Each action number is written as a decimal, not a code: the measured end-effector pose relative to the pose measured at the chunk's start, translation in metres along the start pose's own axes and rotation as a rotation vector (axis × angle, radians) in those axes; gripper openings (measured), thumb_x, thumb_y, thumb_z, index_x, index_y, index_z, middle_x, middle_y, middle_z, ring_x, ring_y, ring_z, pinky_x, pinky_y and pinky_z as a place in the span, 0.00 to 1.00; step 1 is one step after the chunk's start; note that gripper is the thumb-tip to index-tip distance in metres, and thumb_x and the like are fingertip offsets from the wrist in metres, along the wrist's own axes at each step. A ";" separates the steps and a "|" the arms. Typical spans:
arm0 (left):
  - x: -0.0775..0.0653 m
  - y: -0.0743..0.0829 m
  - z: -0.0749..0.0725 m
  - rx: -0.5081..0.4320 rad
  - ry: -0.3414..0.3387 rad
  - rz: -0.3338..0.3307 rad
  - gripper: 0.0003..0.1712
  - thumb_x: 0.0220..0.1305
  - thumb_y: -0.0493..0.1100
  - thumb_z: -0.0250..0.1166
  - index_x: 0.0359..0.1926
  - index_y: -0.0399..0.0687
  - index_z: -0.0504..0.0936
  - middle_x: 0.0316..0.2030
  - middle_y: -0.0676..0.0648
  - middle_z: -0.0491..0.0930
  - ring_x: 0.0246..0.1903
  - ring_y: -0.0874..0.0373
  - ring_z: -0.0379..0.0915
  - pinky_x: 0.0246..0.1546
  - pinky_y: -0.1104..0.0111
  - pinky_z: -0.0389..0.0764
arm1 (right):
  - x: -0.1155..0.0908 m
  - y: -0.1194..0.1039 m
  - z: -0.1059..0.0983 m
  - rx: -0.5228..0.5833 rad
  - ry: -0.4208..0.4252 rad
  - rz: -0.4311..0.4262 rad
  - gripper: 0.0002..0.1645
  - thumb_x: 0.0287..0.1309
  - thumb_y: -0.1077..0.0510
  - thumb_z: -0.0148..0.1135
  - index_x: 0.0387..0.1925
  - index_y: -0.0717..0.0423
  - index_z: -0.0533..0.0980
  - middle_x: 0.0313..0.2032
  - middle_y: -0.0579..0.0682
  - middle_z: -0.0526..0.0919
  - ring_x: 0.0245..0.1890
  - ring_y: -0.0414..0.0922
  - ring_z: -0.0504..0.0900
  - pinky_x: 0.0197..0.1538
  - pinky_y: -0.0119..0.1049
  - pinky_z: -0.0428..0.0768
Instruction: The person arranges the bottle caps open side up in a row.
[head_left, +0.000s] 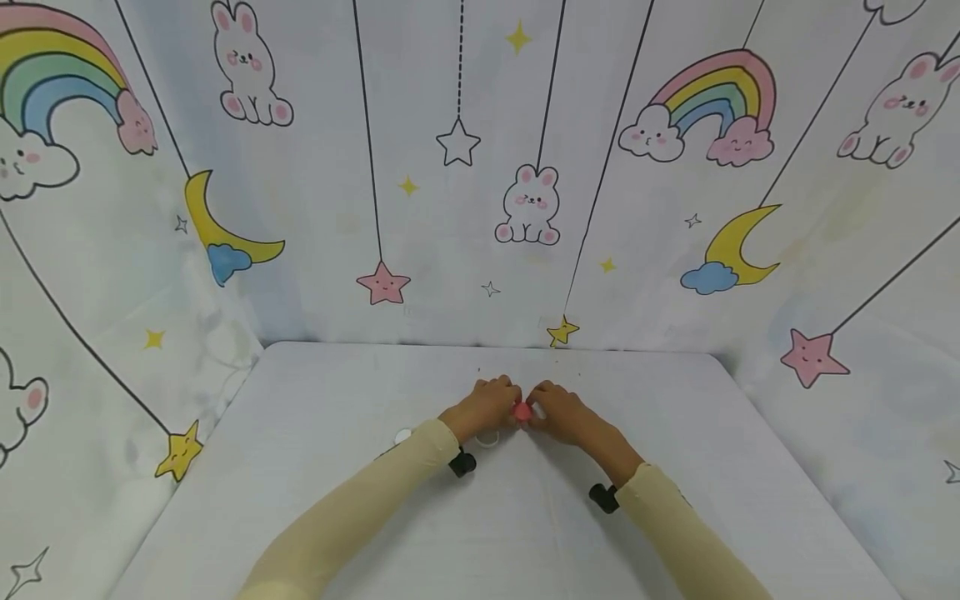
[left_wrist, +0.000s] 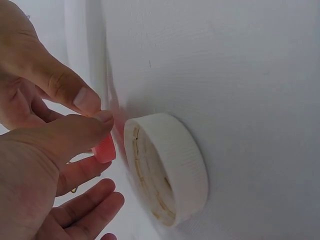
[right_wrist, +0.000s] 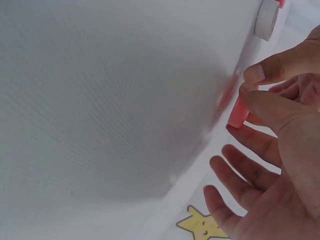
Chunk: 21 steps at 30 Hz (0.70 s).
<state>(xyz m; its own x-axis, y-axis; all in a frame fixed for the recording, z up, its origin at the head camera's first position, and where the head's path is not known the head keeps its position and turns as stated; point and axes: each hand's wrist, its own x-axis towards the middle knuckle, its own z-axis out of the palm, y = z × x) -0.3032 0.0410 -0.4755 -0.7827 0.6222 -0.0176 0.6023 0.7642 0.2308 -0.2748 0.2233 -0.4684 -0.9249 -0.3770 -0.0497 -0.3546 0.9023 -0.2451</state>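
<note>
A small red cap (head_left: 522, 412) is between the two hands near the far middle of the table. My left hand (head_left: 489, 407) pinches it with thumb and fingers from the left. From the other side my right hand (head_left: 564, 413) pinches it too, and both thumbs meet at its edge in the left wrist view. Fingers cover much of the red cap (right_wrist: 238, 113). A larger white lid (left_wrist: 175, 167), with brownish marks inside its hollow, stands close beside the left hand. Its rim also shows under the left hand as a white ring (head_left: 487, 440) in the head view.
Another white round piece (head_left: 402, 435) lies left of the left wrist, partly behind the sleeve. The white-covered table (head_left: 480, 533) ends at a patterned curtain (head_left: 450, 217). Each wrist carries a small black camera (head_left: 462, 463).
</note>
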 end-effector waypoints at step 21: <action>-0.013 0.003 0.002 -0.060 0.036 -0.001 0.26 0.66 0.64 0.73 0.48 0.49 0.84 0.50 0.49 0.80 0.49 0.56 0.77 0.57 0.54 0.73 | -0.015 -0.007 -0.013 0.163 0.018 0.017 0.20 0.72 0.47 0.65 0.37 0.61 0.86 0.66 0.64 0.76 0.58 0.60 0.82 0.59 0.64 0.79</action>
<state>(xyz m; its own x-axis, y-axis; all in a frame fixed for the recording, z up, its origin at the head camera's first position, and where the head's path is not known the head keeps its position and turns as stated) -0.2914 0.0353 -0.4761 -0.7890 0.6141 0.0174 0.5920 0.7525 0.2885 -0.2602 0.2256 -0.4535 -0.9334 -0.3567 -0.0385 -0.3131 0.8621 -0.3984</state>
